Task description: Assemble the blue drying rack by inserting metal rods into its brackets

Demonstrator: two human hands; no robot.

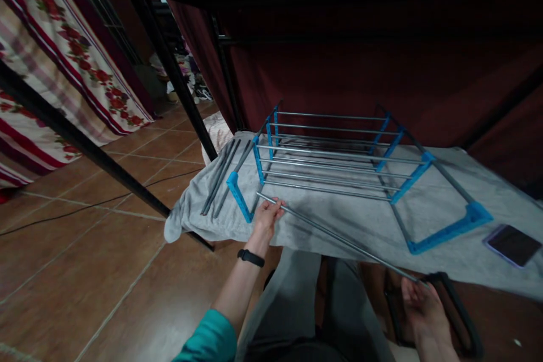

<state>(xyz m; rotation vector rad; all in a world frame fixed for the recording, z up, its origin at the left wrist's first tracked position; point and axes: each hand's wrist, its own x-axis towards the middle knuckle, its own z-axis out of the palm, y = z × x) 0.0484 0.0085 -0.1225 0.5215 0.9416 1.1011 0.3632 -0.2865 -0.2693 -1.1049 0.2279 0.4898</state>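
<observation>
A thin metal rod (335, 235) slants across in front of me, held at both ends. My left hand (267, 219) pinches it near its upper left end, close to a blue plastic bracket (240, 197). Lower down on the right, my right hand (424, 300) has its fingers on the other end. Behind the rod stands a partly built rack with several metal bars (331, 151) running between blue brackets. The nearest bracket pair, with the right one (449, 229) at the front, has no bar across it.
Several loose grey tubes (223, 178) lie left of the rack on the grey cloth (322, 218). A phone (512, 245) rests at the right. Black frame posts (178, 79) rise at the left, and a dark bar hangs overhead. A black cable (106, 202) crosses the tiled floor.
</observation>
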